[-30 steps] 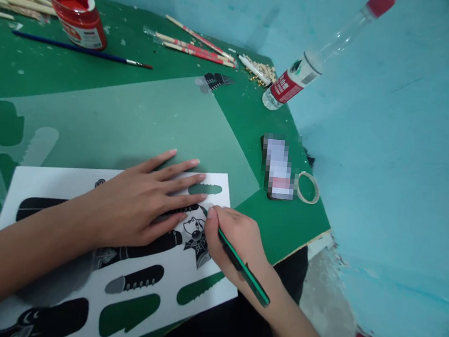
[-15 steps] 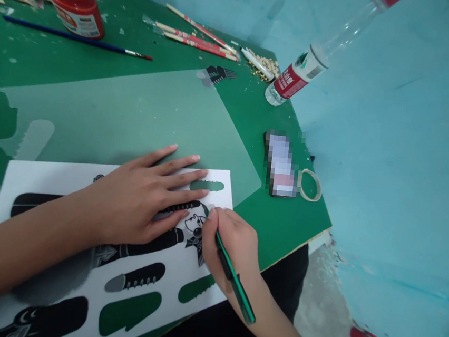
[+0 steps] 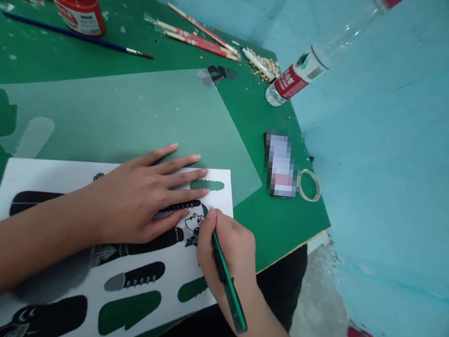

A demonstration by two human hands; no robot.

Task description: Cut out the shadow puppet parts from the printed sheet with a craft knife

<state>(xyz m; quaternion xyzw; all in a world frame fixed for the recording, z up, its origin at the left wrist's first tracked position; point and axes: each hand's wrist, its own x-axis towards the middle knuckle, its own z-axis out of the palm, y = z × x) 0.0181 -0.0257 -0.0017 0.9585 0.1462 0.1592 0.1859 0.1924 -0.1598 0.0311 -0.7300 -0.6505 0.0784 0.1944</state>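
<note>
Right hand [image 3: 237, 244] clamped on green tool [image 3: 231, 292], left hand [image 3: 137, 202] spread over printed sheet [image 3: 179, 259], phone [image 3: 281, 166], bottle [image 3: 292, 82] beyond

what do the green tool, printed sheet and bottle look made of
Green tool: probably smooth plastic, from its even colour and slight sheen. Sheet: matte white paper or thin card, with clean-edged cut-outs. Bottle: clear and glossy, likely plastic though glass is possible; the wall shows through it.

The paper [image 3: 180, 264] lies left of the phone [image 3: 282, 166].

Slim green tool [image 3: 228, 284] aslant over printed sheet [image 3: 178, 261]
</note>
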